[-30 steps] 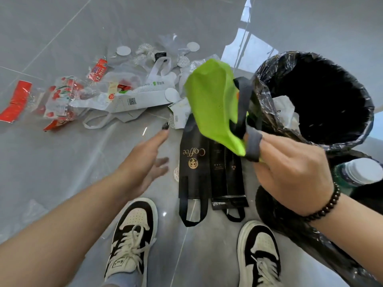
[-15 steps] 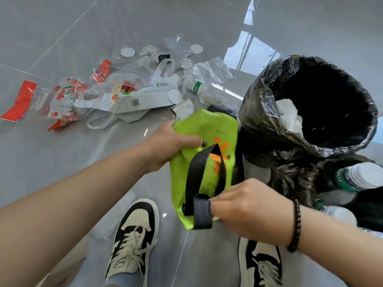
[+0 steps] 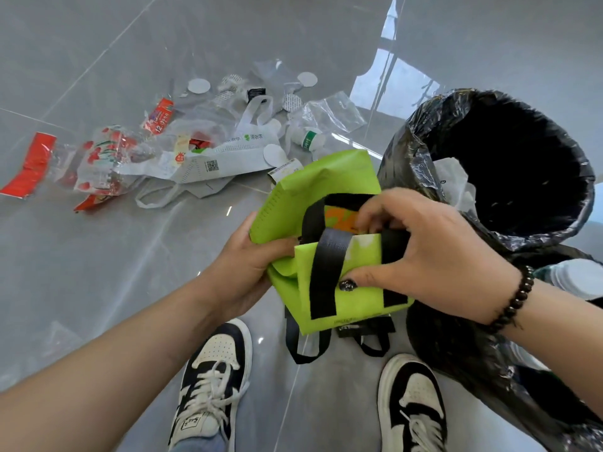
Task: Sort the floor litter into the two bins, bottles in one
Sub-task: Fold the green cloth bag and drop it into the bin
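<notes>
Both hands hold a green bag (image 3: 352, 298) just beside the black-lined bin (image 3: 509, 177): the left hand (image 3: 248, 265) grips its left edge, the right hand (image 3: 434, 252) pinches the folded top; a small bottle (image 3: 306, 138) lies among the floor litter beyond

Both hands (image 3: 434, 252) fold a green bag (image 3: 326, 187) beside the black-lined bin (image 3: 408, 164).

An indoor room with glossy grey floor tiles (image 3: 98, 288), window light reflected on them, and a black-lined bin (image 3: 509, 177).
</notes>
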A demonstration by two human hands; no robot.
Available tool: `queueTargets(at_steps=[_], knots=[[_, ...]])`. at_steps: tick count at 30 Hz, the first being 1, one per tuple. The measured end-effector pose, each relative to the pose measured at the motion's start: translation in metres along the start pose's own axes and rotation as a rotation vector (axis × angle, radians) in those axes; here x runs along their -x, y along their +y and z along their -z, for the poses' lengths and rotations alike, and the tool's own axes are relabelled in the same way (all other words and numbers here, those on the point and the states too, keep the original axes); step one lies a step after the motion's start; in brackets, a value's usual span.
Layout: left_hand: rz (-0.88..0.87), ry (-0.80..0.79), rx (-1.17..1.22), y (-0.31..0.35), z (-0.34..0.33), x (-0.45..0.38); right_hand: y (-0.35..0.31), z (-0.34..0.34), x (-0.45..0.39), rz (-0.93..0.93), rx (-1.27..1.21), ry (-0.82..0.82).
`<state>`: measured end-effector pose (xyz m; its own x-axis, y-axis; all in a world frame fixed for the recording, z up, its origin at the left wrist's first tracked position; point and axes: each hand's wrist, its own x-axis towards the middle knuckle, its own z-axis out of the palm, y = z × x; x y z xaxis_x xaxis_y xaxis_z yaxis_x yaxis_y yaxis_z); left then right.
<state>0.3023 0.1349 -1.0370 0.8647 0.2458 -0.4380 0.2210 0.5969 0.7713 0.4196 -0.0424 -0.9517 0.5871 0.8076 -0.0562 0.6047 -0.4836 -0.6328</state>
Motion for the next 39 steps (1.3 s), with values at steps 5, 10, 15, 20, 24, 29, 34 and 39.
queueTargets(at_steps=[5, 10, 15, 20, 24, 29, 34, 39], knots=[[0.003, 0.047, 0.286, -0.006, -0.004, 0.009, -0.013, -0.032, 0.002, -0.293, -0.355, 0.342], [-0.051, 0.033, 0.161, 0.000, 0.006, 0.011, -0.004, -0.030, -0.013, -0.629, -0.925, -0.134], [0.060, -0.184, -0.023, 0.027, 0.045, 0.016, 0.016, -0.005, -0.026, -0.526, -0.697, -0.305], [0.088, -0.156, -0.598, 0.049, 0.029, 0.007, 0.015, -0.012, -0.023, -0.428, -0.390, -0.425], [-0.059, 0.185, -0.814, 0.018, -0.001, 0.006, 0.015, -0.016, -0.027, -0.354, 0.004, -0.180], [-0.204, 0.370, -0.447, -0.011, -0.003, 0.005, 0.019, -0.029, -0.021, -0.482, -0.395, 0.271], [-0.140, 0.476, -0.197, -0.010, 0.000, 0.007, 0.024, -0.056, -0.015, -0.519, -0.741, 0.133], [-0.048, 0.389, -0.203, -0.017, -0.019, 0.020, 0.028, -0.058, -0.022, -0.348, -0.160, 0.166]])
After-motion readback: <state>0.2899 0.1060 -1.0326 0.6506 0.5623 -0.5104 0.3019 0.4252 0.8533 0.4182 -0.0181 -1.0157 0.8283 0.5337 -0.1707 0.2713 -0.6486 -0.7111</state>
